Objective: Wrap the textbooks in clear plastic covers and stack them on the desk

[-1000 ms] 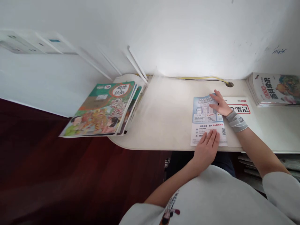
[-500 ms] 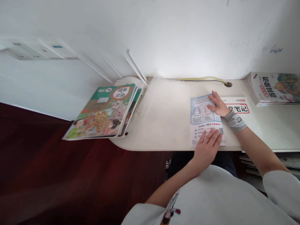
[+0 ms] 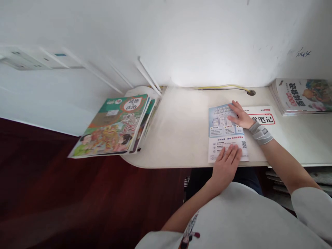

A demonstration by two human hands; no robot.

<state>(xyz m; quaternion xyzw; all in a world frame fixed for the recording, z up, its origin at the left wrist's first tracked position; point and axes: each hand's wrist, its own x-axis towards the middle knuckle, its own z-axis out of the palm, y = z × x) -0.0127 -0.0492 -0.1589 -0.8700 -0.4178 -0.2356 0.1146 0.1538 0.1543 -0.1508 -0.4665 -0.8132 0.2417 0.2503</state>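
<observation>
A blue and white printed leaflet [image 3: 221, 133] lies on a white book with red lettering [image 3: 264, 117] near the desk's front edge. My left hand [image 3: 227, 164] rests flat on the leaflet's lower part, fingers stretched out. My right hand [image 3: 241, 116], with a grey band [image 3: 260, 134] round the wrist, lies flat with its fingers out over the leaflet's upper right corner. Neither hand holds anything.
A stack of colourful books [image 3: 114, 126] overhangs the cream desk's [image 3: 181, 131] left end. Another stack of books [image 3: 302, 95] sits at the back right. A yellow cable [image 3: 223, 87] runs along the wall to a hole in the desk. Dark red floor lies to the left.
The view has shifted slightly. My left hand slid up the leaflet, then back down a little; my right hand stays on its upper corner.
</observation>
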